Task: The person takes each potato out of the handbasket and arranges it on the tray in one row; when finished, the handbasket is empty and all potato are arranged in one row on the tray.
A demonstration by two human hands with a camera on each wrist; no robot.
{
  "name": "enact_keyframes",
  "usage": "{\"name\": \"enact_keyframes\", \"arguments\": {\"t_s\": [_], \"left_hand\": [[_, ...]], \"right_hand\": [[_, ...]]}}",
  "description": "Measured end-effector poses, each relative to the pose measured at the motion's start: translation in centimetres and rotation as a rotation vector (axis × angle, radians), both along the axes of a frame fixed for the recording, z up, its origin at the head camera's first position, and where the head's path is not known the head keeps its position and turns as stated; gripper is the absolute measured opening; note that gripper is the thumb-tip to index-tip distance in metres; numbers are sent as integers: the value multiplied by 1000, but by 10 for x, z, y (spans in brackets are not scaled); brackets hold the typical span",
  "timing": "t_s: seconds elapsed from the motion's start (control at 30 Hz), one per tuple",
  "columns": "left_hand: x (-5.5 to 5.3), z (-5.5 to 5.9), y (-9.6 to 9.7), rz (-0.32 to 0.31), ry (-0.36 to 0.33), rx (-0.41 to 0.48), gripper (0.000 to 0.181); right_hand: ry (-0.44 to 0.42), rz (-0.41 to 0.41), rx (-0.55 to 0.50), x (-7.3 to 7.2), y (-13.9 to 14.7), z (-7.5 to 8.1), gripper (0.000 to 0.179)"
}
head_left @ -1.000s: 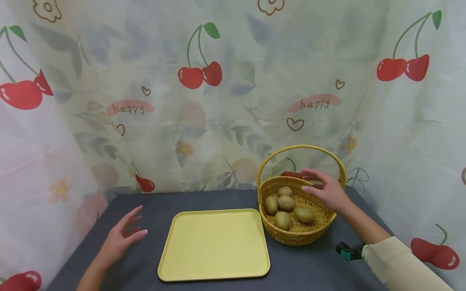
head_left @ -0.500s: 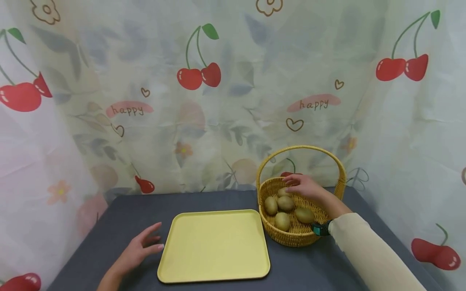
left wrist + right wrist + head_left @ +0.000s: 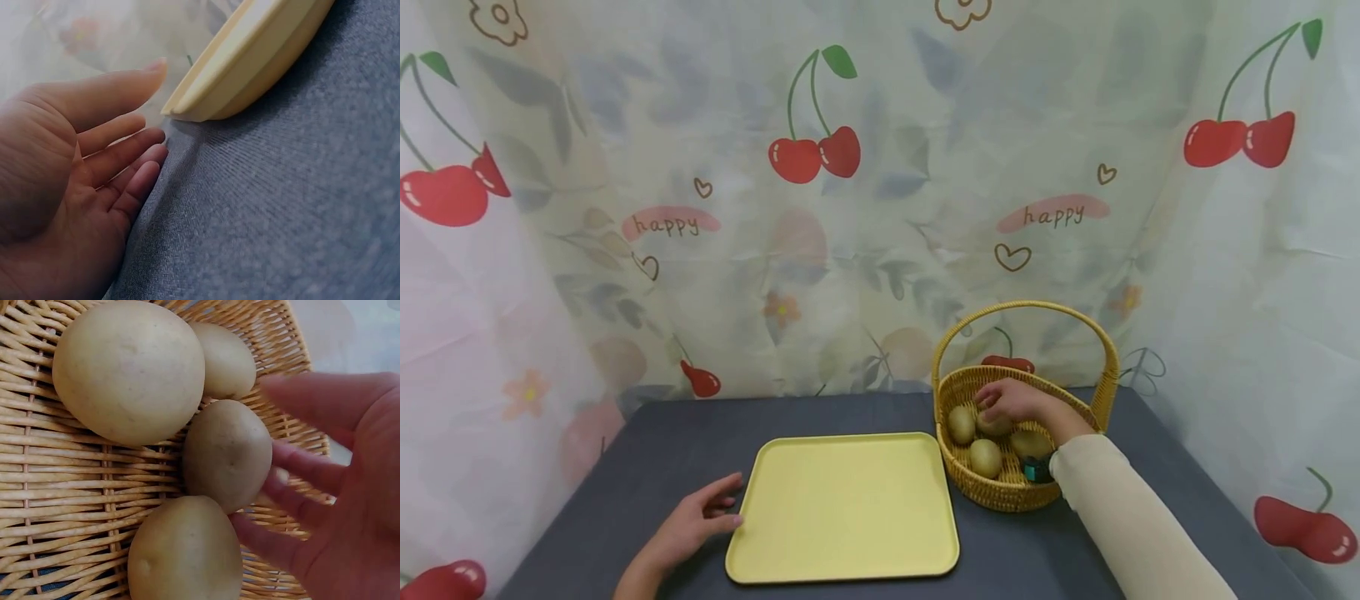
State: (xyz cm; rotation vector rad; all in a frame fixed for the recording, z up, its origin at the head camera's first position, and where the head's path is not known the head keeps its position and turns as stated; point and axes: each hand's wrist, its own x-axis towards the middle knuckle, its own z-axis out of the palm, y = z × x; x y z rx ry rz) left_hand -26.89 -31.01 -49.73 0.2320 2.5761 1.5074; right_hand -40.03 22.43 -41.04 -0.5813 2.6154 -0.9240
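1. Head view: a round wicker basket (image 3: 1000, 497) with an arched handle (image 3: 1033, 305) stands upright on a dark cloth-covered table (image 3: 835, 410), toward the right rear. Potatoes (image 3: 985, 458) lie on its woven floor; four are in sight, and the right hand (image 3: 1011, 400) partly covers the one at the centre.
2. The right hand reaches inside the basket, below the handle, palm down. Its thumb stands well away from the fingers, which are loosely spread; whether they touch or grip a potato, I cannot tell.
3. Right wrist view: the fingers run alongside and partly behind a browner potato (image 3: 228, 456). A large potato (image 3: 128, 372) fills the upper left, a second one (image 3: 226, 359) shows partly behind it, and another (image 3: 184, 556) sits just beside the browner one, at the lower edge.
4. A shallow yellow tray (image 3: 842, 508) with rounded corners and a raised rim lies flat to the left of the basket, just beside it.
5. The left hand (image 3: 692, 525) is at the tray's left rim, fingers gently bent, thumb extended, palm holding nothing. Contact between thumb and rim is hard to judge.
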Motion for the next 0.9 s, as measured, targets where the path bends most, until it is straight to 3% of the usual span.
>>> {"name": "enact_keyframes", "arguments": {"t_s": [0.17,0.5,0.73,0.9], "left_hand": [[3,2,-1,-17,-27,-11,73],[2,3,0,-32,-7,-41,75],[3,2,-1,-58,11,-19,74],[4,4,-2,-61,6,-49,74]], "right_hand": [[10,74,130,0,-5,-1,46],[82,49,223,1,-6,-2,38],[101,-5,121,7,2,8,42],[95,-47,41,21,8,21,43]]}}
